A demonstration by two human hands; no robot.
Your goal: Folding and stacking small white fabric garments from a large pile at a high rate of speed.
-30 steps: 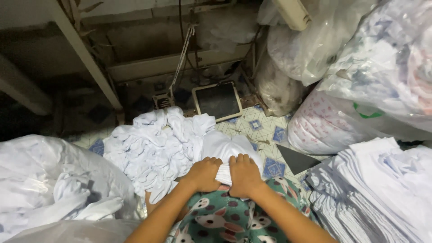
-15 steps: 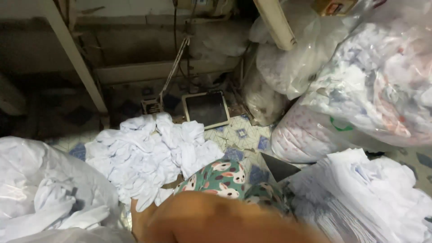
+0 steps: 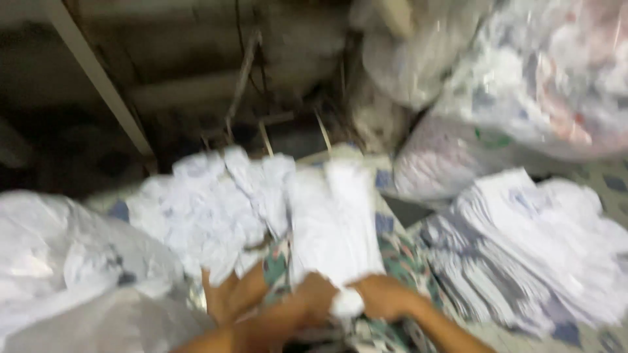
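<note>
Two hands [image 3: 350, 297] gripping white cloth [image 3: 333, 225], crumpled pile [image 3: 203, 209] left, folded stack [image 3: 523, 255] right

Both forearms bare, no sleeves in frame, nothing on wrists as far as the blur allows. Left hand [image 3: 314, 297] and right hand [image 3: 383, 297]: no gloves, rings not discernible (motion blur kills fine detail). Lower body covered by a patterned garment [image 3: 399, 261], teal-green base with floral-looking print in pink, white and dark tones; cut and seams unreadable.
</note>
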